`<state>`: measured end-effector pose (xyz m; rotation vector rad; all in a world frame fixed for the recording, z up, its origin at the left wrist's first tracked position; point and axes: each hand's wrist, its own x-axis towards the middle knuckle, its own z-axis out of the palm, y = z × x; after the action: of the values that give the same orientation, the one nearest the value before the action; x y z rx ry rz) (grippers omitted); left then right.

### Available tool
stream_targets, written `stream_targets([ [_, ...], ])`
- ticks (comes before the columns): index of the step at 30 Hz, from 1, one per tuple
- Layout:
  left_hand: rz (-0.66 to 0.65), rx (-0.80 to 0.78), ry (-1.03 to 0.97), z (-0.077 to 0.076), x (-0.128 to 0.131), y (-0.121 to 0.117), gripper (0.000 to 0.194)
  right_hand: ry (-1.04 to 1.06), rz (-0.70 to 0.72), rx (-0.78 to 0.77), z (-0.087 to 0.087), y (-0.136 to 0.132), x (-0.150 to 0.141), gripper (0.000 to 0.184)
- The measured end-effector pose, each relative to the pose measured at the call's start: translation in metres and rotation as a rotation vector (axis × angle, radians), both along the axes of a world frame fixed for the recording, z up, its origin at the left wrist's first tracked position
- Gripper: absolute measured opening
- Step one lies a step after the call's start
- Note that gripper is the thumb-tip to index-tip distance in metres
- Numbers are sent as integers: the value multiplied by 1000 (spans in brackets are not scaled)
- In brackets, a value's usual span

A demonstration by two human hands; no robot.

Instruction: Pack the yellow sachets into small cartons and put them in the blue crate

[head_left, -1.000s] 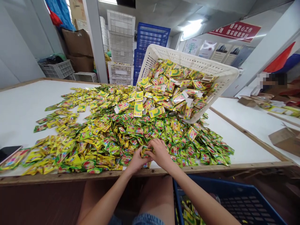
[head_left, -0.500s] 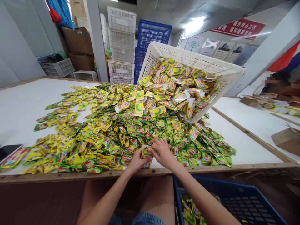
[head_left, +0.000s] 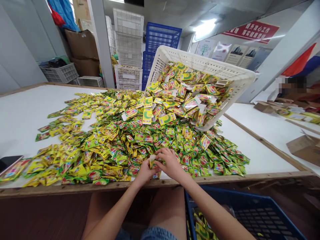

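Observation:
At the table's near edge, a small yellow-green carton (head_left: 152,161) with a pale flap sticking up is held between both hands. My left hand (head_left: 144,172) is closed around its left side, thumb across the front. My right hand (head_left: 170,163) has curled fingers pinching at the carton's right side and top; whether a sachet is also in them is hidden. Around the hands spreads a heap of small yellow and green sachets (head_left: 110,140). Behind it a tilted white plastic basket (head_left: 231,68) spills printed cartons (head_left: 167,118) onto the sachets.
A phone (head_left: 10,161) lies at the table's left edge. Below the table, to my right, stands a blue crate (head_left: 250,196) with sachets inside. White crates (head_left: 128,43) and blue crates (head_left: 162,36) are stacked behind. Another person works at the far right beside cardboard boxes (head_left: 306,148).
The view has shifted slightly. My right hand's fingers have closed in further over the carton, which both hands still hold near the same spot.

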<state>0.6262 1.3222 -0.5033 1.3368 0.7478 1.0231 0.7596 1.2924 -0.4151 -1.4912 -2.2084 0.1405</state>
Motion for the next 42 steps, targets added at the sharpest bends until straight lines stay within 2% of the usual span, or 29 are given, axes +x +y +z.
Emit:
stream_targets([
  [6, 6, 46, 30, 2, 3, -1, 28, -127, 74, -48, -1, 0, -9, 17],
  [9, 30, 51, 15, 3, 3, -1, 33, -74, 51, -77, -7, -1, -10, 16],
  [12, 40, 61, -6, 6, 3, 0, 36, 167, -1, -65, -21, -7, -6, 11],
  [15, 17, 50, 13, 10, 2, -1, 36, 541, -86, -61, -41, -17, 0, 23],
  [17, 9, 33, 23, 12, 1, -3, 43, 714, -130, -69, -53, -21, 1, 23],
  [19, 35, 33, 4, 13, -1, -8, 56, 792, -144, -75, -61, -24, 2, 20],
  [22, 87, 78, -22, 12, -7, -15, 61, 765, -120, -81, -62, -22, 3, 18],
  [27, 42, 146, 139, 11, -19, -17, 24, 641, -22, -66, -50, -15, 7, 18],
  [32, 104, 244, 228, 16, -22, -8, 19, 605, 34, -47, -45, -6, 11, 21],
  [34, 131, 279, 194, 16, -21, -6, 16, 609, 38, -51, -47, -4, 11, 21],
  [36, 130, 237, 88, 14, -18, -7, 16, 643, 30, -50, -51, -5, 10, 18],
  [39, 129, 137, -94, 12, -14, -9, 34, 776, -47, -20, -58, -9, 6, 17],
  [40, 131, 127, -113, 12, -14, -10, 38, 810, -76, -6, -59, -11, 5, 21],
  [42, 123, 155, -78, 14, -15, -12, 31, 817, -80, 17, -59, -15, 4, 23],
])
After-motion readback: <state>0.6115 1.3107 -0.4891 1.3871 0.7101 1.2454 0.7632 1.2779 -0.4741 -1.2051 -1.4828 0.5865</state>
